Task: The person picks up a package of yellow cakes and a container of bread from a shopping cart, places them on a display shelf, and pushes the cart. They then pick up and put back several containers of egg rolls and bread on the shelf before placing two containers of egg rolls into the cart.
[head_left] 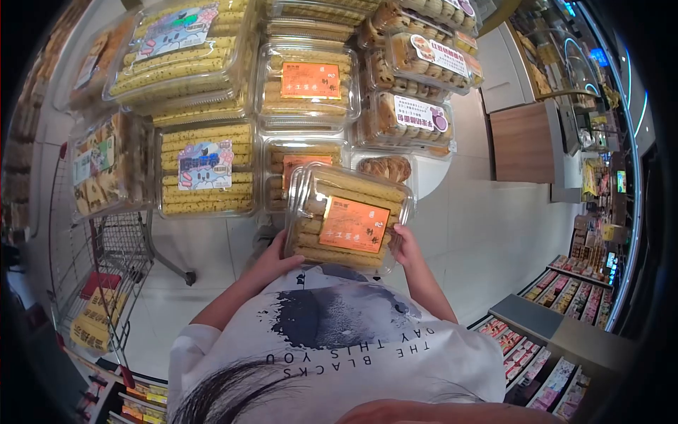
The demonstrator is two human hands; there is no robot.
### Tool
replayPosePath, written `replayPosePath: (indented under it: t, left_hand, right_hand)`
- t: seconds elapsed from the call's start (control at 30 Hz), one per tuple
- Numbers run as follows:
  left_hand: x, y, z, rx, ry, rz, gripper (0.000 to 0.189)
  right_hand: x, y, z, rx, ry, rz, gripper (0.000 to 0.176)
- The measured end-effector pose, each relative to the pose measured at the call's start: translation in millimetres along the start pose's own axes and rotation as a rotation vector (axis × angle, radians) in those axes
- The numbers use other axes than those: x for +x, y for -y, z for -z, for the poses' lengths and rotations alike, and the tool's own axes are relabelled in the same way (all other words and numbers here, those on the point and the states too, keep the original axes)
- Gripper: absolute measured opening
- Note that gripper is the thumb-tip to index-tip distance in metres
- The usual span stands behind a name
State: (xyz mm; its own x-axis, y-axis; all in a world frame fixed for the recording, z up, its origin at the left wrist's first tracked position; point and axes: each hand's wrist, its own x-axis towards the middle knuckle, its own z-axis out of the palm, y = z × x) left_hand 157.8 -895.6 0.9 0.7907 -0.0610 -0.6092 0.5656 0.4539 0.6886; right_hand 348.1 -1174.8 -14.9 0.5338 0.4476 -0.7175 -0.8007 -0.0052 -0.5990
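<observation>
My left hand [275, 260] and my right hand [405, 245] grip opposite sides of a clear plastic box of egg rolls [305, 227]. The box is tilted in front of my chest, with an orange label [355, 223] on its lid. Its far edge overlaps another box of egg rolls [279, 159] on the display, partly hidden behind it. Farther back sits one more orange-labelled box [308, 113]. Beside the held box, to the upper right, lies a braided-looking pastry [385, 168]. The fingers under the box are hidden.
Yellow roll boxes [205, 205] and packs of sliced pastry [92, 198] fill the display's left. Bread packs [417, 120] are stacked at its right. A shopping cart [106, 265] stands at left; shelves of packaged goods [526, 353] line the lower right.
</observation>
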Motion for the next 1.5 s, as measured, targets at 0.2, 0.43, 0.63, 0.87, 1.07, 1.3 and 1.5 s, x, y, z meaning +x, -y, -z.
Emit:
replayPosePath:
  t: [0.2,0.43,0.63,0.87,1.07,1.3,1.5]
  left_hand:
    - [29.4,2.5,-5.3,0.131,0.038,-0.096,0.084]
    - [41.8,13.1,25.2,-0.210,-0.041,-0.076,0.080]
    - [47.8,12.2,44.4,-0.305,-0.102,-0.110,0.070]
    - [30.2,-0.8,33.2,-0.393,-0.087,-0.076,0.068]
    - [45.0,4.3,38.0,-0.381,-0.136,-0.142,0.068]
    - [36.4,-18.1,28.1,0.104,-0.376,-0.034,0.071]
    - [32.6,-21.6,26.5,0.744,-0.480,-0.001,0.062]
  right_hand:
    - [-9.9,9.6,3.1,0.004,-0.139,0.106,0.056]
    - [42.2,12.3,-27.7,0.038,-0.076,0.032,0.042]
    - [80.4,38.5,-70.2,0.043,0.055,-0.100,0.035]
    - [97.4,38.2,-75.7,0.017,0.175,-0.107,0.035]
    - [122.3,33.2,-66.2,-0.030,0.140,-0.111,0.035]
    - [104.3,47.2,-75.2,-0.500,-0.117,0.169,0.035]
    - [79.9,30.5,-69.3,-0.706,-0.105,0.217,0.031]
